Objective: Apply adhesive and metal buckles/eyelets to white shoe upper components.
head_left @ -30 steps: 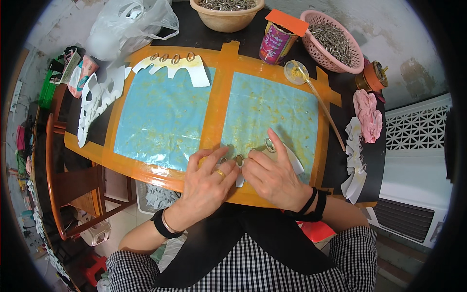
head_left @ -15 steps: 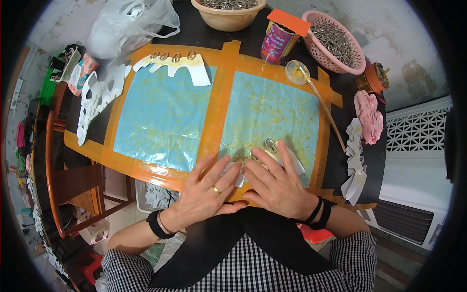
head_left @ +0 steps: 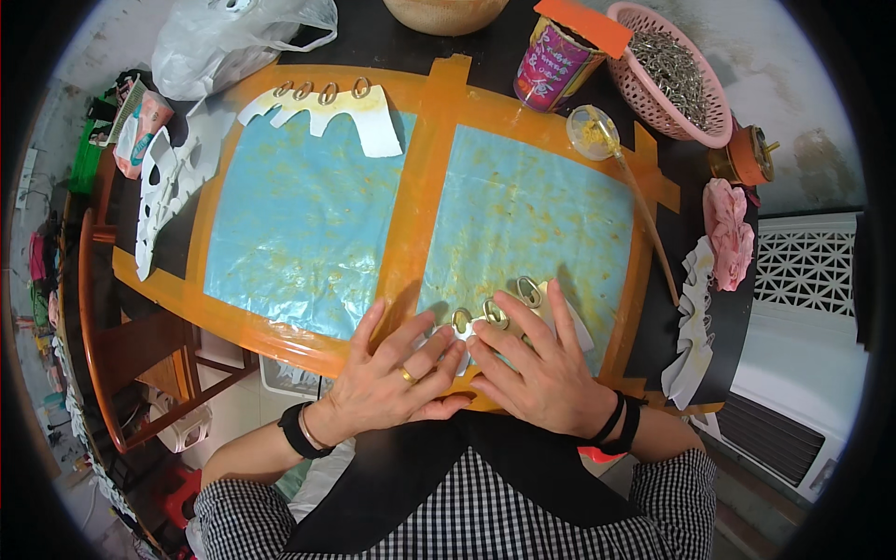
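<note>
Left grip (head_left: 390, 376), right grip (head_left: 546, 369), palm-down (both splayed), over white card (head_left: 581, 325)

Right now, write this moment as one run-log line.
left hand: spread over white cutout; right hand: spread over same cutout; metal rings: along cutout's far edge; second cutout: beyond left hand, bearing four rings

Left sheet (head_left: 299, 224): a far strip (head_left: 378, 131), bearing rings (head_left: 328, 93), is crossing its far edge.
Right sheet (head_left: 532, 205): a near strip (head_left: 582, 329) is lying on its near edge, partly under the left hand (head_left: 392, 378) and right hand (head_left: 541, 366).
Far table (head_left: 495, 51): bowl (head_left: 443, 14), cup (head_left: 551, 73) and basket (head_left: 644, 86) are standing left to right.
Right table: a stick (head_left: 658, 235) is resting on a dish (head_left: 588, 135); cloth (head_left: 729, 233) is lying behind stacked pieces (head_left: 693, 336).
Left table: a bag (head_left: 210, 56) is lying behind cutouts (head_left: 201, 149).
</note>
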The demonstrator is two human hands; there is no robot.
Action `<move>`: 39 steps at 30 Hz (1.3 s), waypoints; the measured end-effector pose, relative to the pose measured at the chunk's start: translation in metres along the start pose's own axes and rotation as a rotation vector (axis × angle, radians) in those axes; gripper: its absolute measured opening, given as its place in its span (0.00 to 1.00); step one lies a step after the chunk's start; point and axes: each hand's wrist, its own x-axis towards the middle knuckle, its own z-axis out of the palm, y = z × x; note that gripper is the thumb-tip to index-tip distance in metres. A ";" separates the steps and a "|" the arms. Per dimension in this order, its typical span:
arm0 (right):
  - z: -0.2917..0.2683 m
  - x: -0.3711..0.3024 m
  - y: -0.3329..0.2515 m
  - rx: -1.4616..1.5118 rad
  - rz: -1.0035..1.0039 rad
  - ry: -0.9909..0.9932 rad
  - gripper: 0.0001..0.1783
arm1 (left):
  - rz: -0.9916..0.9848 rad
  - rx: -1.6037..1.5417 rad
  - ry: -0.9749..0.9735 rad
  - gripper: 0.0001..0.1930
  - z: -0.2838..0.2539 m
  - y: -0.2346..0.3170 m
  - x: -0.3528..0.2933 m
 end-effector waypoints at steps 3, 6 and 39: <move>0.003 0.004 0.001 0.039 0.005 0.024 0.16 | -0.034 -0.054 -0.028 0.29 -0.001 0.000 0.000; 0.001 0.014 0.003 0.053 -0.010 0.044 0.11 | -0.054 -0.092 -0.014 0.30 -0.001 -0.004 0.008; -0.020 0.041 0.004 0.681 0.379 0.096 0.14 | -0.221 -0.160 0.436 0.37 -0.013 0.007 0.008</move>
